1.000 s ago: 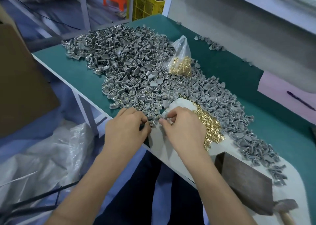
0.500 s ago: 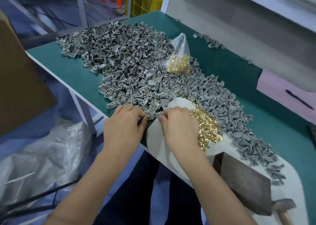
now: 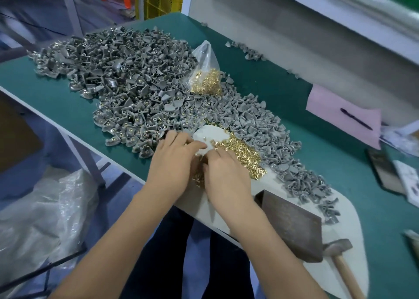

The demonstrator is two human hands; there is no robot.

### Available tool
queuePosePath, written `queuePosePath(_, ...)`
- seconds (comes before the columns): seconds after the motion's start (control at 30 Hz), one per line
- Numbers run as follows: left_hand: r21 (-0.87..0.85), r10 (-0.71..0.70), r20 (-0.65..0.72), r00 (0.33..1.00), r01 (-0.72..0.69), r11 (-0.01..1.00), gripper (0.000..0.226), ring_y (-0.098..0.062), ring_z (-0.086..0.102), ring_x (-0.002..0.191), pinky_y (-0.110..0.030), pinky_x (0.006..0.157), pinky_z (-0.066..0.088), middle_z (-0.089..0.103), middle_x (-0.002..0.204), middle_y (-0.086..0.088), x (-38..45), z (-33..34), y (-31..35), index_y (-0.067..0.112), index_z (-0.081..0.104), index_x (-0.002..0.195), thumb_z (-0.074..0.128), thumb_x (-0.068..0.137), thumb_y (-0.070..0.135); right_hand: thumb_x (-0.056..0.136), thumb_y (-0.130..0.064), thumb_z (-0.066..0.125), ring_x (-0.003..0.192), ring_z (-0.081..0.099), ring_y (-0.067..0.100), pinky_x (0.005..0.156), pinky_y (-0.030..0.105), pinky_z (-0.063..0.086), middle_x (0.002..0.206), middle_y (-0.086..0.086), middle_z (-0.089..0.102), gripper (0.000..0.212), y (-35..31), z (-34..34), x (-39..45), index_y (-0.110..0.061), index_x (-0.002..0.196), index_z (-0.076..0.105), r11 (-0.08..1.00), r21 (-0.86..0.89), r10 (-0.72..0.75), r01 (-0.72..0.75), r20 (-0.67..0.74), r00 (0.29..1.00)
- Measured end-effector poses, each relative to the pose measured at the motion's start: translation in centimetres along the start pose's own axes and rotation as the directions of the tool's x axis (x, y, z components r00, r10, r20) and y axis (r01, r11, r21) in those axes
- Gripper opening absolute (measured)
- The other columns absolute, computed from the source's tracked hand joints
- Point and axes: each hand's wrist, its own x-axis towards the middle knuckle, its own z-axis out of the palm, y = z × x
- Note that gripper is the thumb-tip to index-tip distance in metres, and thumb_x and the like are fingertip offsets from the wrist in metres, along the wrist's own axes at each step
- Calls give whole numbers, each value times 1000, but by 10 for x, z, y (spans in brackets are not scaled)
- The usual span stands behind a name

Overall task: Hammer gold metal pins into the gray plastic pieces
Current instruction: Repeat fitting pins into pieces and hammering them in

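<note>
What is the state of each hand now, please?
Left hand: fingers curled over the gold pins; grip cannot be told.
Right hand: fingers down on the pins; grip cannot be told.

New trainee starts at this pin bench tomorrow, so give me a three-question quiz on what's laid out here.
1. True or false: the hammer is in the right hand.
2. The clear bag resting on the gray plastic pieces holds: A) screws B) gold pins C) gray parts.
3. Fill in: the pen lies on a ____ sheet of paper.

Key: 1 false, it lies on the bench beside the dark block; 2 B; 3 pink.
</note>
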Motion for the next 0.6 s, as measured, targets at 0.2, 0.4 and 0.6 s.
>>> queuePosePath(0.2, 0, -30, -116, 993, 30, 1000, 13, -26, 49, 101, -41, 84, 39, 67, 103, 5, 4, 2, -11, 26, 77, 100, 68, 92, 30, 104, -27, 53, 115, 49, 18, 81, 32, 45, 121, -3, 58, 18, 9, 5, -8, -19, 118, 58, 994, 112, 16, -11, -41, 999)
queuePosePath(0.4, -100, 11, -30, 999, -14, 995, 24, -19, 40, 94, -42, 88, 39, 65, 101, 10, 5, -5, -30, 28, 75, 107, 53, 102, 34, 104, -33, 48, 109, 50, 18, 79, 32, 44, 115, -4, 59, 19, 3, 8, -4, -21, 112, 59, 984, 176, 26, -8, -100, 995)
queuePosePath(0.6, 42, 12, -89, 996, -9, 999, 15, -29, 48, 107, -41, 92, 34, 65, 104, 4, 3, -18, -37, 25, 77, 106, 65, 96, 24, 102, -30, 54, 112, 42, 21, 91, 35, 43, 118, -1, 51, 16, -13, 10, 4, -19, 107, 64, 968, 229, -60, 101, -180, 982)
